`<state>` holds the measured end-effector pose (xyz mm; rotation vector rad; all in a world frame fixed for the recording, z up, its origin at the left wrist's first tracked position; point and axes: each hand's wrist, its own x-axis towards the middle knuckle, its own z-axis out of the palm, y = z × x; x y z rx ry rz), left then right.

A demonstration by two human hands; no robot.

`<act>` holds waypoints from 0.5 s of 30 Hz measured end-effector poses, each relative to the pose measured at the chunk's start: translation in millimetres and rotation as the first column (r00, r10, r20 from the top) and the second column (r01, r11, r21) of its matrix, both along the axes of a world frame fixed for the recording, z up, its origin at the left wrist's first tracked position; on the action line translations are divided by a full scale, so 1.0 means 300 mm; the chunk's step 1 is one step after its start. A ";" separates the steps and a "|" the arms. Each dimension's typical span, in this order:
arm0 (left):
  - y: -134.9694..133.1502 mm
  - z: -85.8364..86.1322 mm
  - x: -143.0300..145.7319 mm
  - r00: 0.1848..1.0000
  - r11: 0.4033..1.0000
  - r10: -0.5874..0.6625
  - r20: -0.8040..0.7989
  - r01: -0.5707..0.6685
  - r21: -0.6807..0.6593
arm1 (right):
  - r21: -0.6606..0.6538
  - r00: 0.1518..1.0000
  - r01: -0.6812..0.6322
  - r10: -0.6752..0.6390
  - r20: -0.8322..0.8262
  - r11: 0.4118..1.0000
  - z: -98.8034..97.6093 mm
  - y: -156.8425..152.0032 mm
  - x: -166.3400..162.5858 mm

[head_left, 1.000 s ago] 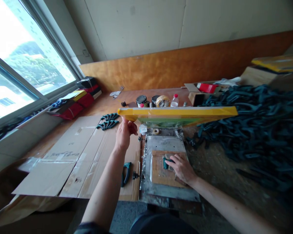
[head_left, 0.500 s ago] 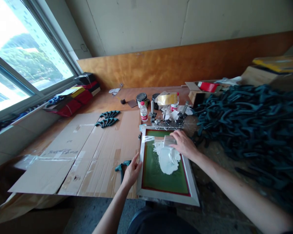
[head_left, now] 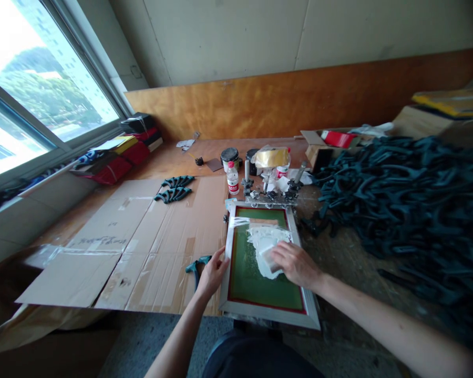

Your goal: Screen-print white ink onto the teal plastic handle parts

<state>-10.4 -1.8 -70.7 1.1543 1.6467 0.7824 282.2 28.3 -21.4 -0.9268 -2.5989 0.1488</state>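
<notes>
A screen-printing frame (head_left: pixel 230 247) with green mesh and a silver rim lies flat in front of me. White ink (head_left: pixel 266 239) is spread over the upper half of the mesh. My right hand (head_left: pixel 294 262) presses a flat squeegee (head_left: pixel 267 255) onto the mesh at the lower edge of the ink. My left hand (head_left: pixel 213 272) rests on the frame's left rim, fingers spread. A dark green plastic handle (head_left: pixel 195 266) lies on the cardboard just left of that hand.
A big heap of dark green handles (head_left: pixel 410 194) fills the right side. Flattened cardboard (head_left: pixel 134 247) covers the left of the bench, with a few handles (head_left: pixel 173 189) on it. Jars, a bottle (head_left: pixel 232 179) and tape stand behind the frame's hinge clamps (head_left: pixel 270 195).
The frame, raised a second ago, came down flat. My right hand left the handle on the board, took the squeegee at the far end, and has dragged it toward me.
</notes>
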 end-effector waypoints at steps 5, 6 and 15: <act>-0.002 -0.007 -0.007 0.999 1.000 -0.008 0.046 0.008 0.018 | -0.024 0.996 -0.068 0.066 -0.056 0.997 -0.044 -0.037 0.014; -0.002 -0.001 -0.009 0.998 1.000 -0.015 0.062 0.014 0.019 | -0.078 0.998 -0.025 0.021 -0.056 0.997 -0.026 -0.016 0.009; 0.039 0.317 -0.004 0.921 0.998 0.022 0.389 -0.042 0.041 | -0.018 0.852 0.512 -0.510 -0.120 0.859 0.236 0.325 0.081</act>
